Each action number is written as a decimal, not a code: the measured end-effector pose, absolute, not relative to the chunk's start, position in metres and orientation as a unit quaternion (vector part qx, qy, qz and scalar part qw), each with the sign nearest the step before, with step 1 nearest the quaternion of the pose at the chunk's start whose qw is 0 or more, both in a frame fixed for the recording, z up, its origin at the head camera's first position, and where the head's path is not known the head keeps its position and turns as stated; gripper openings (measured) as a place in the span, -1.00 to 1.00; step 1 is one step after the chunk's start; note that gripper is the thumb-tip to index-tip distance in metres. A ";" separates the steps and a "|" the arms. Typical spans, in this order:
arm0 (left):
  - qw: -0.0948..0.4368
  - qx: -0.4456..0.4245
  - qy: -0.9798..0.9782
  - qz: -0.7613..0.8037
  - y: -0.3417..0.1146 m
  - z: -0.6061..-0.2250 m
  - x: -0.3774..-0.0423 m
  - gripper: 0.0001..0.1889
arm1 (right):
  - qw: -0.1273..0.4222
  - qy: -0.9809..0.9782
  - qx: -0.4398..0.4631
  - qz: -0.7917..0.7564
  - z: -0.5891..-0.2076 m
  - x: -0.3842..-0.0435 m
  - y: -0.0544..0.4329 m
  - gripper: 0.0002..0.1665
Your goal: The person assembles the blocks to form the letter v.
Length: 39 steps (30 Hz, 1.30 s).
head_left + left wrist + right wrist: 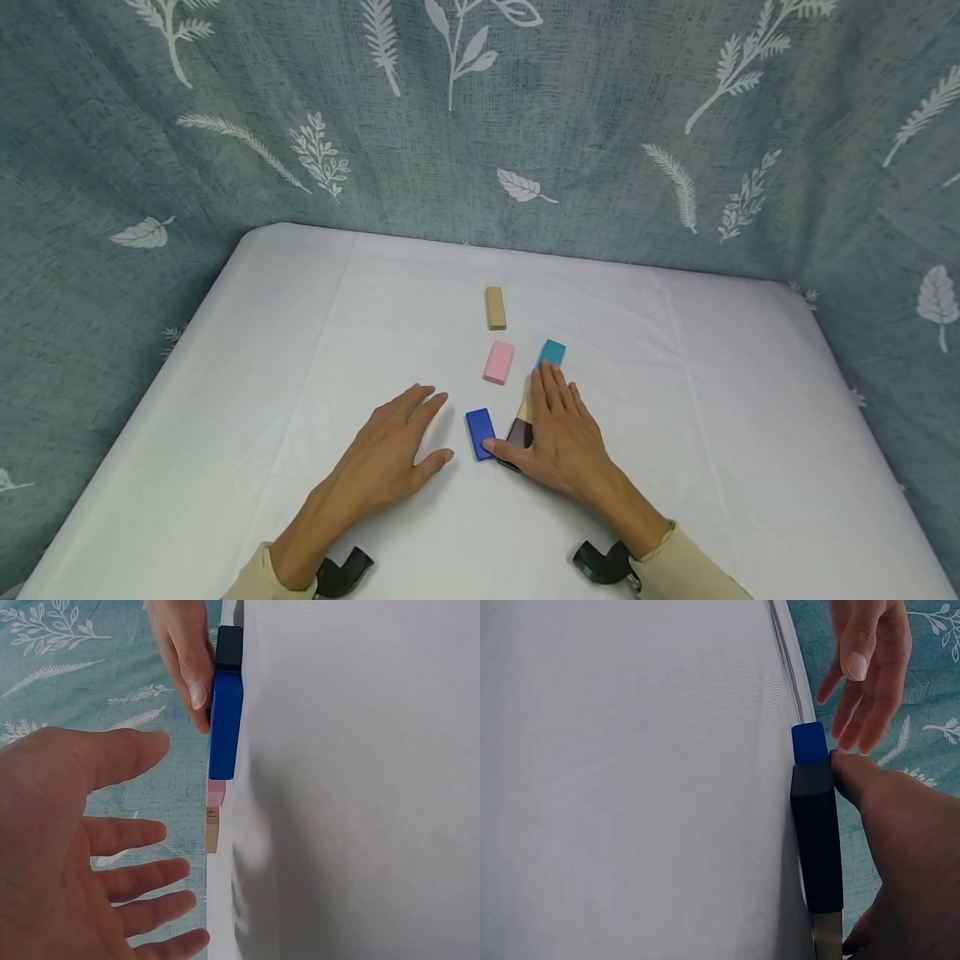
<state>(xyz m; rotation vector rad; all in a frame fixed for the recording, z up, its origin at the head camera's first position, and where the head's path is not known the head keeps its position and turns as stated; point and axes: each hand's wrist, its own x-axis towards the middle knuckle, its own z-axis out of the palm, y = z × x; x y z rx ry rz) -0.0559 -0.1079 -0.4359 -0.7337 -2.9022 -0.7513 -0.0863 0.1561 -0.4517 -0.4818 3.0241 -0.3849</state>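
Observation:
My right hand [558, 442] lies palm down with its fingers straight, over a dark grey block [519, 432] and a pale wooden block [526, 408], both partly hidden beneath it. Its thumb tip is right at a blue block [480, 433], and its fingertips overlap the near end of a teal block [552, 351] in the head view. To the left of the blue block, my left hand [393, 450] hovers with spread, relaxed fingers and holds nothing. In the left wrist view the blue block [227, 724] stands out in front of the dark one [229, 648].
A pink block [498, 362] lies beyond the blue one, and farther back is a tan wooden block [496, 308]. White cloth [225, 400] covers the table. Behind its far edge hangs a teal leaf-print curtain [585, 108]. Dark devices [345, 572] sit at both wrists.

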 end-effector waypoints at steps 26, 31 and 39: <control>-0.002 -0.224 -0.944 -0.241 -0.109 -0.437 -0.063 -0.30 | 0.026 0.978 -0.156 -0.138 -0.452 -0.086 0.158 0.49; -0.011 -0.222 -0.945 -0.240 -0.109 -0.434 -0.069 -0.28 | 0.026 0.978 -0.157 -0.134 -0.452 -0.087 0.159 0.49; -0.041 -0.213 -0.940 -0.262 -0.110 -0.427 -0.083 -0.19 | 0.036 0.978 -0.157 -0.134 -0.454 -0.087 0.158 0.50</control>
